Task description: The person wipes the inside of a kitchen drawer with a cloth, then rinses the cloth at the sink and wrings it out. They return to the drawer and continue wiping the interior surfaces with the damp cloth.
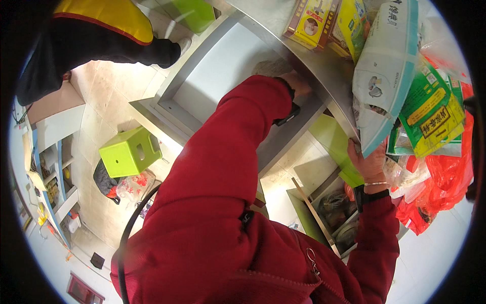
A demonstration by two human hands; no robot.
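My left hand [299,83] reaches into an open grey drawer [212,64] beneath a metal-edged tabletop [262,21]. It is shaded and blurred, and its fingers are hard to make out. Against it, at the drawer's far side, lies a grey cloth-like thing [271,67]; whether I hold it cannot be told. My right hand [370,163] is at the tabletop's edge, thumb against the rim. The tip of a white and teal packet [387,72] covers part of its fingers. Black bands with small dark devices are on both wrists.
Yellow boxes [313,21], green packets [433,110] and red plastic bags [448,182] crowd the tabletop. A green stool [129,152] stands on the tiled floor at left. Another person's dark-clothed leg [114,49] is beyond the drawer. Bags fill an open compartment [338,212] below right.
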